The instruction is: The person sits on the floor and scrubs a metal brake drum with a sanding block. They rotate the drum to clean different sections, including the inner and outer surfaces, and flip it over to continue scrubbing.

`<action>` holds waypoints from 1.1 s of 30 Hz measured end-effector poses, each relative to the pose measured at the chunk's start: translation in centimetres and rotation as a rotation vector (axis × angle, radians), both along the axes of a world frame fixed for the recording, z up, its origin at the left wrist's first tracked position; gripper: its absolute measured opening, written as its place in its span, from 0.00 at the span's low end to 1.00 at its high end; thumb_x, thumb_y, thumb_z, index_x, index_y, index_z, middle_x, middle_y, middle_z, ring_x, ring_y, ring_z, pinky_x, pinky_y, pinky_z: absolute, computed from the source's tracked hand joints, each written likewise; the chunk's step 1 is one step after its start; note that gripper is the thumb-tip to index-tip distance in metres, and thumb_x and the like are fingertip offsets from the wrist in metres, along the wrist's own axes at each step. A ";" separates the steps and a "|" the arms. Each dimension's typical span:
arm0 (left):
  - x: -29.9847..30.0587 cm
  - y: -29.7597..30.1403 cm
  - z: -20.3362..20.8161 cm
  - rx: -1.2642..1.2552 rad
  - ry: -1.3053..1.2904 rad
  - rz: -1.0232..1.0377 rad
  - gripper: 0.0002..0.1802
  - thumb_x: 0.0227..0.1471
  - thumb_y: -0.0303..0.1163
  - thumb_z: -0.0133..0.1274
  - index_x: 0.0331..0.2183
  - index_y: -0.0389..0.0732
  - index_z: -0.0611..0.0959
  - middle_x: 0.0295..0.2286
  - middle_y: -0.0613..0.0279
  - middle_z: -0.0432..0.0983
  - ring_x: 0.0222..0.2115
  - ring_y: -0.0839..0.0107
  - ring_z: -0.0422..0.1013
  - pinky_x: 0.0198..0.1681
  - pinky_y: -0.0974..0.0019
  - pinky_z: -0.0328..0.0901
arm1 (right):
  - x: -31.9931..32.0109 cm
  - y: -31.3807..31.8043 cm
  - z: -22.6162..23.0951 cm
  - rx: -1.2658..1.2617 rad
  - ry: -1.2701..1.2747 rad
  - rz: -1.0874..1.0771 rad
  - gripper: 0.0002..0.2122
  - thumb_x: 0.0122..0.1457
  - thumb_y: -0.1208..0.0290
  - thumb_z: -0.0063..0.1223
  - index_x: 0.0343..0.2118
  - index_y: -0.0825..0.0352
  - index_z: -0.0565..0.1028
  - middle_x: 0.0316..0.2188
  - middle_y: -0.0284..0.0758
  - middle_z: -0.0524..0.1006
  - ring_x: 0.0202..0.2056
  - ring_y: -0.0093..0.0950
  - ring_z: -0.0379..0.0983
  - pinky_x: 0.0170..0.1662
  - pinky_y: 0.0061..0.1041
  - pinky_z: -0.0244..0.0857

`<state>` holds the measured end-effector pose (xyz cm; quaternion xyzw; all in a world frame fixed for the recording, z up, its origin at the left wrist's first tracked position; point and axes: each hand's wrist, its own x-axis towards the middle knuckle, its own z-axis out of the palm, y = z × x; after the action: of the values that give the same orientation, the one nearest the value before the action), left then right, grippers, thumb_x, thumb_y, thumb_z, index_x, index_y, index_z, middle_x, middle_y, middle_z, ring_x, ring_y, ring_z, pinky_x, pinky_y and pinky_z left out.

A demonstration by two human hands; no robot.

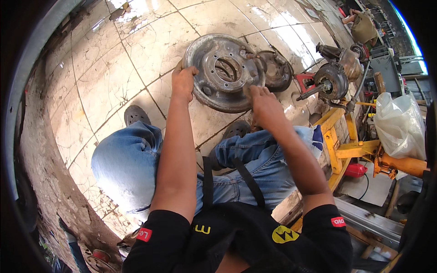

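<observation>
The drum plate (224,73), a round, rusty metal disc with a ring of bolt holes, lies on the tiled floor (114,68) just in front of the person's knees. The left hand (183,82) grips its left rim, fingers curled around the edge. The right hand (263,102) rests on the lower right edge; its fingers seem closed on something small and pale, but I cannot tell what it is. To do this step well, I think the left hand must press the rim firmly so the plate does not turn or slide on the smooth tiles, while the right hand works with short, controlled moves. The plate lies nearly flat, its open face turned up toward the camera. Being round, it has no real long axis; its centre axis points up from the floor. A smaller hub part (277,70) touches its right side.
</observation>
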<state>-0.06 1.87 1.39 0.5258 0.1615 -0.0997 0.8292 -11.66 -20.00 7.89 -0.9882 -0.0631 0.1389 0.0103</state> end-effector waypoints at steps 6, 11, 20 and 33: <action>0.0 -0.9 1.3 0.313 -0.057 -0.005 0.24 0.59 0.38 0.50 0.52 0.34 0.72 0.43 0.50 0.75 0.43 0.64 0.71 0.48 0.63 0.64 | -2.8 3.5 -2.8 0.098 -0.024 0.159 0.25 0.60 0.70 0.40 0.59 0.76 0.60 0.59 0.54 0.62 0.62 0.49 0.57 0.63 0.44 0.50; 0.0 -0.8 2.2 0.391 -0.039 -0.032 0.23 0.61 0.39 0.48 0.52 0.34 0.72 0.42 0.50 0.76 0.42 0.64 0.71 0.48 0.63 0.64 | -1.6 1.6 -2.1 0.030 0.086 0.081 0.26 0.64 0.62 0.37 0.60 0.75 0.59 0.61 0.52 0.60 0.63 0.48 0.55 0.64 0.46 0.46; 0.5 -1.1 0.5 0.336 -0.085 -0.011 0.21 0.61 0.39 0.49 0.50 0.34 0.74 0.41 0.52 0.76 0.39 0.66 0.70 0.46 0.64 0.64 | -0.7 2.5 -0.9 0.254 0.177 0.066 0.25 0.66 0.57 0.35 0.59 0.71 0.61 0.58 0.54 0.63 0.60 0.48 0.59 0.62 0.43 0.53; 0.2 -1.1 2.0 0.367 -0.030 -0.037 0.21 0.62 0.37 0.47 0.51 0.34 0.72 0.42 0.52 0.76 0.41 0.65 0.70 0.47 0.64 0.63 | 3.3 1.4 -5.8 0.204 -0.352 -0.120 0.24 0.67 0.58 0.32 0.57 0.72 0.65 0.58 0.52 0.64 0.61 0.47 0.57 0.62 0.46 0.50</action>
<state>0.17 0.72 3.40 0.6727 0.1548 -0.0760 0.7196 -8.40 -18.61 2.10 -0.9931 -0.0189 -0.0437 0.1076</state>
